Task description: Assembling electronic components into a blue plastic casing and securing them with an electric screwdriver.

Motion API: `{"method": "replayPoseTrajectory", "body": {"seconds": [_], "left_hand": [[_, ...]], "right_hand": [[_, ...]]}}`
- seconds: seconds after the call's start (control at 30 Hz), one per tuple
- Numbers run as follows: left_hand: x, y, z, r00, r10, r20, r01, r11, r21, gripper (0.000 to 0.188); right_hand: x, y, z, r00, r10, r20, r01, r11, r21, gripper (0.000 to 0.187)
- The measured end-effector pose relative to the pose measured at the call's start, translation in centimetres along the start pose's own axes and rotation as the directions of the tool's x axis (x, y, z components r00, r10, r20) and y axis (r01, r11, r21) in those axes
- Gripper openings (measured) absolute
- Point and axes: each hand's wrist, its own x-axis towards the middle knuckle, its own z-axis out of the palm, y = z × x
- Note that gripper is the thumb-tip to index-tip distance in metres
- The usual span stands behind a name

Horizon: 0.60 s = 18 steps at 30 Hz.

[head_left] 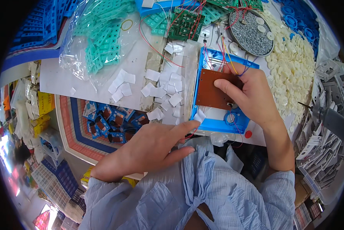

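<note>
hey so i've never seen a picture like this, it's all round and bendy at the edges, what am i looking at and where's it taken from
There's no machine here, just a person's two bare hands. The single picture comes from a camera worn on the head, looking down; its wide fisheye lens bends straight edges.

The right hand grips a brown board over a blue case, thumb on top. The left hand has its index fingertip at a white slip by the case's edge.

On the table lie more white squares, green parts in clear plastic, a dish of small metal pieces and many cream discs. A basket at left holds blue and brown items.
</note>
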Motion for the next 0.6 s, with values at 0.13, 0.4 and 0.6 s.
{"method": "replayPoseTrajectory", "body": {"seconds": [0.13, 0.4, 0.6], "left_hand": [[0.1, 0.2, -0.1, 0.999, 0.007, -0.045, -0.004, 0.998, 0.064, 0.054], [4.3, 0.0, -0.1, 0.931, 0.336, -0.144, -0.172, 0.751, 0.638, 0.07], [4.3, -0.3, -0.3, 0.922, 0.385, -0.03, -0.241, 0.636, 0.733, 0.076]], "right_hand": [[0.2, 0.2, 0.1, 0.998, -0.065, -0.01, 0.063, 0.993, -0.104, 0.03], [0.2, -1.4, 0.0, 0.984, -0.158, -0.086, 0.109, 0.904, -0.413, 0.046], [-3.2, -1.8, -1.6, 0.882, -0.346, -0.321, 0.201, 0.891, -0.408, 0.056]]}}
